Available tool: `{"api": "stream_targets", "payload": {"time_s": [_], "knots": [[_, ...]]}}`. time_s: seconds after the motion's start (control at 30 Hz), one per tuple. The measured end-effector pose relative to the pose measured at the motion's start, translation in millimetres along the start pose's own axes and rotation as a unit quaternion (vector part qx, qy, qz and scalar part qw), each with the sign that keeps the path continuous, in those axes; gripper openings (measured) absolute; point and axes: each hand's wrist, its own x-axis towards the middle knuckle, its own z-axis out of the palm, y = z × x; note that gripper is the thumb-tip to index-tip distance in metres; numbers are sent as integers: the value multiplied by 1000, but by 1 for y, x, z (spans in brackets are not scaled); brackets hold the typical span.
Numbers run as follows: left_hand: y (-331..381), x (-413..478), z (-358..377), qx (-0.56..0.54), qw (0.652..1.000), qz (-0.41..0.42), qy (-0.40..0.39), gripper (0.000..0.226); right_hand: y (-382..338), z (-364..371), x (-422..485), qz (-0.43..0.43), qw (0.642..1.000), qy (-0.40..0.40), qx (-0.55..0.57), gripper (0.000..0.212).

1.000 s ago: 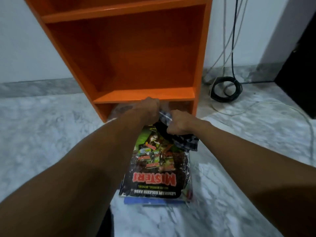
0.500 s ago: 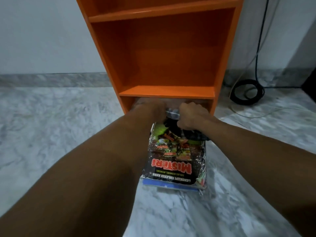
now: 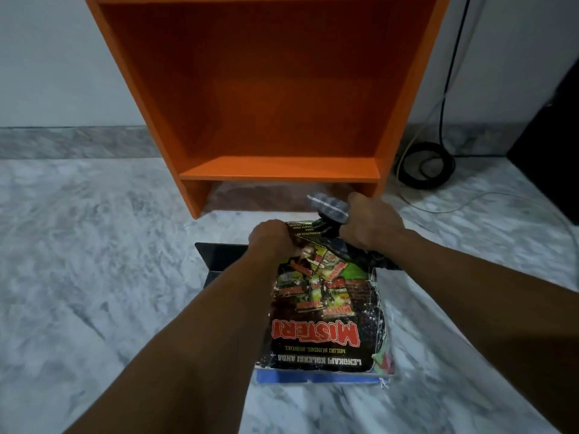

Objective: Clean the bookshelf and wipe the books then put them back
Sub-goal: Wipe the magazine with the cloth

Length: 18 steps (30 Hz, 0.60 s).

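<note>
An orange bookshelf (image 3: 279,172) stands on the marble floor against the wall, its visible compartment bare. In front of it lies a small stack of books; the top one is a worn "Misteri" magazine (image 3: 326,321) over a blue book (image 3: 313,378). My left hand (image 3: 272,239) grips the magazine's far left corner. My right hand (image 3: 371,225) is closed on a dark checked cloth (image 3: 329,206) at the magazine's far right corner. A black book (image 3: 219,261) lies partly under my left forearm.
Coiled black cable (image 3: 426,164) and loose white wires (image 3: 463,202) lie on the floor right of the shelf. A dark object (image 3: 551,158) stands at the far right. Marble floor (image 3: 94,261) spreads to the left.
My left hand has drawn back from under the shelf to the magazine's corner. The right hand with the cloth has shifted right. The view has moved closer, and the black book now shows.
</note>
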Motion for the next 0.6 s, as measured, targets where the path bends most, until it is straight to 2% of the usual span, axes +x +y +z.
{"api": "stream_targets", "payload": {"time_s": [0.13, 0.2, 0.37, 0.5, 0.6], "knots": [[3, 12, 5, -22, 999, -36, 19, 42, 2, 9, -2, -5, 1000, -6, -17, 23], [3, 11, 4, -39, 997, -61, 24, 47, 4, 12, -3, -9, 1000, -2, -22, 24], [3, 14, -2, -195, 979, -50, 5, 27, 9, 9, -5, -6, 1000, -17, -9, 23], [7, 3, -14, -373, 925, -28, -74, 5, 15, -3, -12, 6, 999, -14, 35, 12], [11, -17, -33, -471, 871, -5, -143, 7, 20, -24, -20, -1, 995, 4, 100, 14]]}}
